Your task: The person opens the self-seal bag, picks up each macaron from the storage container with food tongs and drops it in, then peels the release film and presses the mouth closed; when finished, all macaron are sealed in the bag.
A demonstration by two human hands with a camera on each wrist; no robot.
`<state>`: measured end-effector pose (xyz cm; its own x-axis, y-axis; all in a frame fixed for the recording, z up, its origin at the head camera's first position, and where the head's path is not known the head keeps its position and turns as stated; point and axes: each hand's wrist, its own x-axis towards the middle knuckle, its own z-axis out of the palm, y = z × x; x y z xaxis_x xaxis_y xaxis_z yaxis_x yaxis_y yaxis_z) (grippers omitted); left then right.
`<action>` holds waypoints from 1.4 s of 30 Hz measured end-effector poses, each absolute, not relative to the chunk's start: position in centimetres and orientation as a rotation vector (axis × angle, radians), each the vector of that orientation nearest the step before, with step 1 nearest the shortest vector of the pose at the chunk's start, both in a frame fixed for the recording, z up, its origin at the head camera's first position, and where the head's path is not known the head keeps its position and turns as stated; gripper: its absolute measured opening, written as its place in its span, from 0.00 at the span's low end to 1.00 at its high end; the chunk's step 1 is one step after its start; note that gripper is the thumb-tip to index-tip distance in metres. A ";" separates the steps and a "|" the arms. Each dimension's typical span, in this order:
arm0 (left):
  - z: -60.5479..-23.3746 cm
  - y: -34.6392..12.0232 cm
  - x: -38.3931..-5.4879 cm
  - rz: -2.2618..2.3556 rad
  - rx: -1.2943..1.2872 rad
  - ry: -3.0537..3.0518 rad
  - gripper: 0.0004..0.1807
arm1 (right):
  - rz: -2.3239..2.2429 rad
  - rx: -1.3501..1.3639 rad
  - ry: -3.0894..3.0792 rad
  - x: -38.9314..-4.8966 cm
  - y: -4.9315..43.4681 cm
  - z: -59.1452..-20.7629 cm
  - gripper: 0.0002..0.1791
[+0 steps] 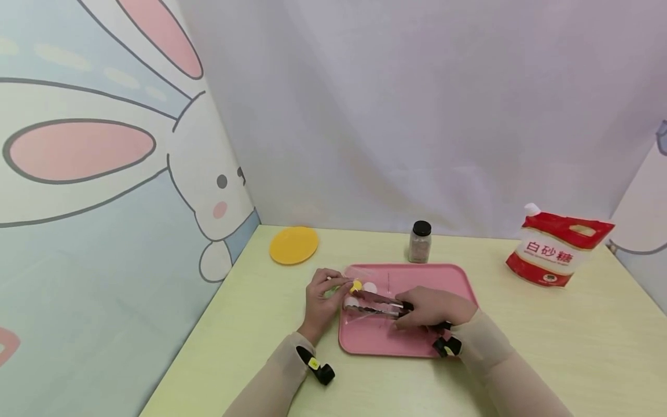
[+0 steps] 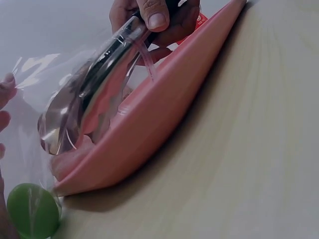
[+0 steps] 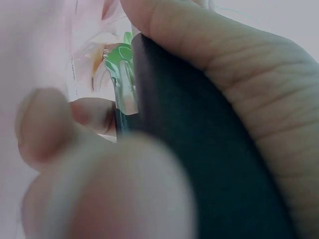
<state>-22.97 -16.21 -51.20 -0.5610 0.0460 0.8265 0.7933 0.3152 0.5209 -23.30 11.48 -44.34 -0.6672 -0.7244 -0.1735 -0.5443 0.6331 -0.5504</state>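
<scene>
A pair of metal tongs (image 1: 377,298) with black handles is gripped by my right hand (image 1: 435,307) over the pink tray (image 1: 448,278). The tongs point left, their arms spread apart, tips inside a clear plastic bag (image 2: 42,82). My left hand (image 1: 324,298) pinches the bag at the tray's left edge. A yellow round piece (image 1: 356,286) and white round pieces (image 1: 370,287) show by the tong tips. Low in the left wrist view, a green round piece (image 2: 33,211) appears through the plastic. Black handle (image 3: 184,129) fills much of the right wrist view.
Behind the tray stands a small jar (image 1: 420,243) with a black lid. A yellow plate (image 1: 294,245) lies at the back left of the table (image 1: 521,347). A red and white sugar pouch (image 1: 554,249) with a white cap stands at the back right.
</scene>
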 end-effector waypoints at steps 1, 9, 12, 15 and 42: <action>-51.4 -16.3 -23.1 -1.301 -0.746 -1.857 0.08 | -0.651 -1.012 2.482 -23.3 11.5 -44.2 0.21; -51.5 -16.3 -23.5 -1.301 -0.766 -1.863 0.06 | -0.649 -0.984 2.482 -22.8 11.9 -43.1 0.20; -51.5 -16.2 -23.5 -1.296 -0.769 -1.866 0.06 | -0.653 -0.936 2.482 -22.7 12.1 -42.7 0.21; -51.5 -16.2 -23.6 -1.293 -0.769 -1.871 0.05 | -0.653 -0.890 2.480 -22.6 12.4 -42.5 0.22; -51.0 -16.1 -23.6 -1.028 -0.782 -2.012 0.09 | -0.954 -0.118 2.816 -17.2 27.2 -44.0 0.46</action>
